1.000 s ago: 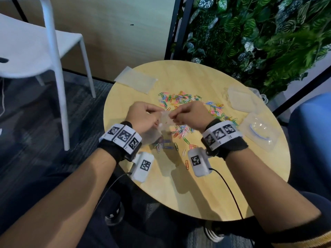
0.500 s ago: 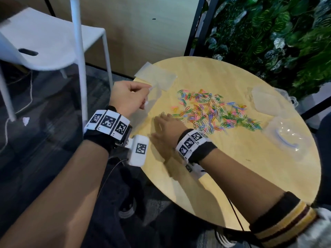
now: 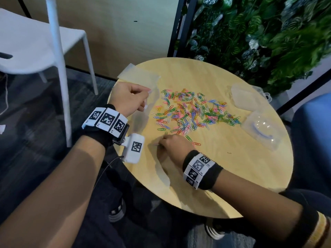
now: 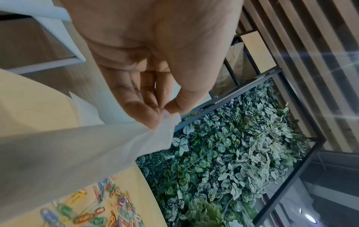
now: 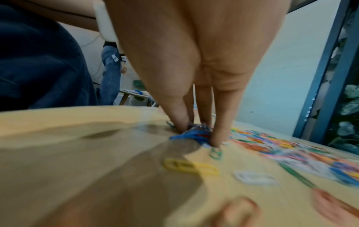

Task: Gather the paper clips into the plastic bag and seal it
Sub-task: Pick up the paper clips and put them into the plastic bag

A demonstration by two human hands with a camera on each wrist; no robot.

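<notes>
Many coloured paper clips (image 3: 193, 111) lie scattered across the middle of the round wooden table (image 3: 223, 167). My left hand (image 3: 146, 97) is raised over the table's left edge. It pinches the top corner of a clear plastic bag (image 3: 145, 115), which hangs down from it. In the left wrist view, thumb and fingers of the left hand (image 4: 163, 112) nip the bag (image 4: 77, 145) above the clips (image 4: 108, 207). My right hand (image 3: 164, 140) is down at the pile's near edge. In the right wrist view its fingertips (image 5: 217, 135) close around a small bunch of clips (image 5: 190, 136) on the tabletop.
A second clear bag (image 3: 139, 76) lies flat at the table's far left edge. Two clear plastic boxes (image 3: 249, 99) (image 3: 259, 129) sit at the right. A white chair (image 3: 35, 42) stands to the left, a plant wall (image 3: 259, 42) behind, a blue seat (image 3: 315, 131) at the right.
Both hands held the bag together over the clips. My left hand then carried it off to the left, and my right hand dropped to the table and now gathers clips.
</notes>
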